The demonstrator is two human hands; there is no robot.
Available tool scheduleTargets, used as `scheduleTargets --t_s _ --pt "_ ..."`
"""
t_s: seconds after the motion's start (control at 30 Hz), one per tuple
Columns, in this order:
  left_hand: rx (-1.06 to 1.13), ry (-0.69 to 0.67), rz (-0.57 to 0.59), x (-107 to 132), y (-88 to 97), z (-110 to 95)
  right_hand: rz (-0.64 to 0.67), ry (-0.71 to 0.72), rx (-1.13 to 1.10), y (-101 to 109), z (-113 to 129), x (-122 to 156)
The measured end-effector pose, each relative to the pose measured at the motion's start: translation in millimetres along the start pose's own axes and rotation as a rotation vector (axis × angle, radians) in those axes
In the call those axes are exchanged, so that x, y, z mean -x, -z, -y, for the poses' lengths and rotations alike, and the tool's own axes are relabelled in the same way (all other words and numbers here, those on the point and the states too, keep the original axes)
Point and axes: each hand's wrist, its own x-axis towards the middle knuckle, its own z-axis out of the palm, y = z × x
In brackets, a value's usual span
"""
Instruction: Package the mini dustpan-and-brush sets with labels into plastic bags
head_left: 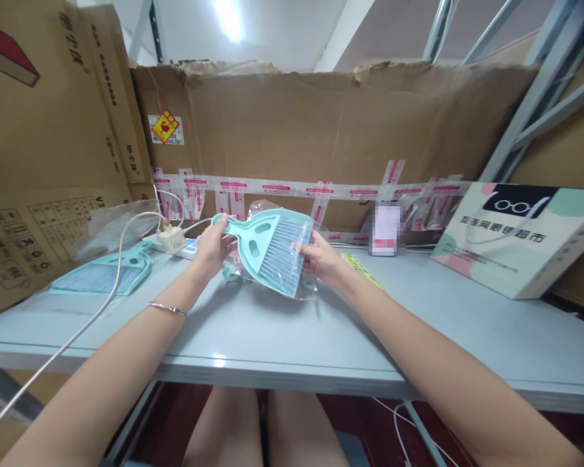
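A mint-green dustpan and brush set [265,245] in clear plastic wrap is held tilted above the tabletop, its grey bristles facing me. My left hand [215,245] is closed round the handle end. On the opposite side, my right hand [322,257] pinches the wide edge near the bristle tips. Behind the held set, partly hidden by it, more mint-green and pink pieces [232,271] lie on the table. A second mint-green dustpan and brush set [102,272], also in clear plastic, rests on the table at the left.
A white cable [108,300] crosses the left side from a white plug [172,239]. Taped cardboard [292,123] stands along the back of the table [292,337]. At the right are a blurred upright phone-like item [386,228] and a printed box [511,240]. Large cartons [53,162] stand left.
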Motion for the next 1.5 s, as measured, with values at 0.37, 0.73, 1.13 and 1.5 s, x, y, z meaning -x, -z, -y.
scheduleTargets --t_s 0.37,0.73,1.13,1.5 --pt "-0.469 0.010 0.188 -2 17.1 -16 0.192 0.008 0.222 15 11 5" --pt "-0.524 -0.013 0.215 -6 23.5 -21 0.100 0.075 0.237 20 26 4" --pt "-0.807 0.229 0.559 7 22.0 -30 -0.071 0.128 0.157 29 25 -6" --pt "-0.194 -0.473 -0.366 -61 108.7 -60 -0.324 0.127 -0.016 62 35 -22"
